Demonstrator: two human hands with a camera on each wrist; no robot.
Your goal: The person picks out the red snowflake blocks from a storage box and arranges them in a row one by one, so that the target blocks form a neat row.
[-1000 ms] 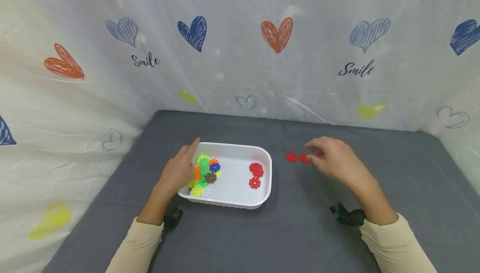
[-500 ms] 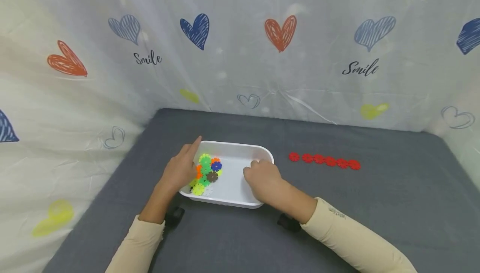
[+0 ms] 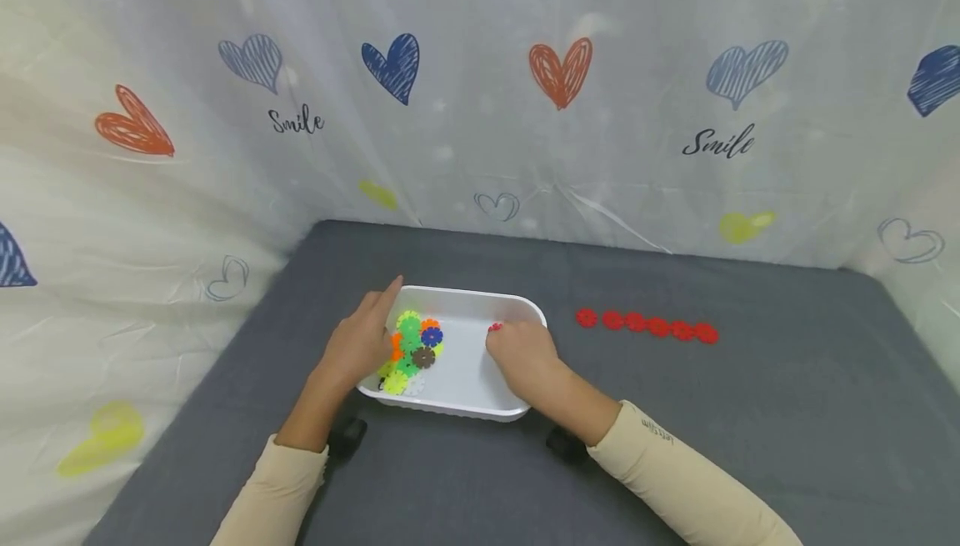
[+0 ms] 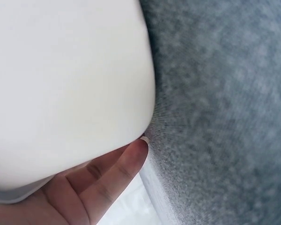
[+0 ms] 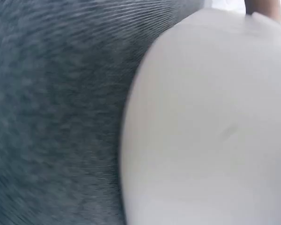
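My left hand [image 3: 358, 339] grips the left end of a white plastic tray [image 3: 465, 409]. In the left wrist view, its fingers [image 4: 117, 176] lie along the tray's outer wall. My right hand [image 3: 522, 354] reaches into the tray's right end, fingers curled down. A bit of a red flower-shaped disc [image 3: 495, 327] shows at its fingertips; the rest is hidden behind the hand. Several mixed-colour discs, among them a blue one [image 3: 431, 336] and a brown one [image 3: 423, 357], lie in the tray's left half. The right wrist view shows mostly the tray's outer wall [image 5: 201, 117].
To the right of the tray, several red discs [image 3: 658, 327] form a row on the grey cloth-covered table [image 3: 465, 488]. The leftmost red disc [image 3: 587, 318] sits slightly apart. Behind the table hangs a white curtain [image 3: 465, 137] printed with hearts.
My right hand has left the row of red discs and moved left into the tray. Red now shows at its fingertips. My left hand has stayed on the tray's left end.
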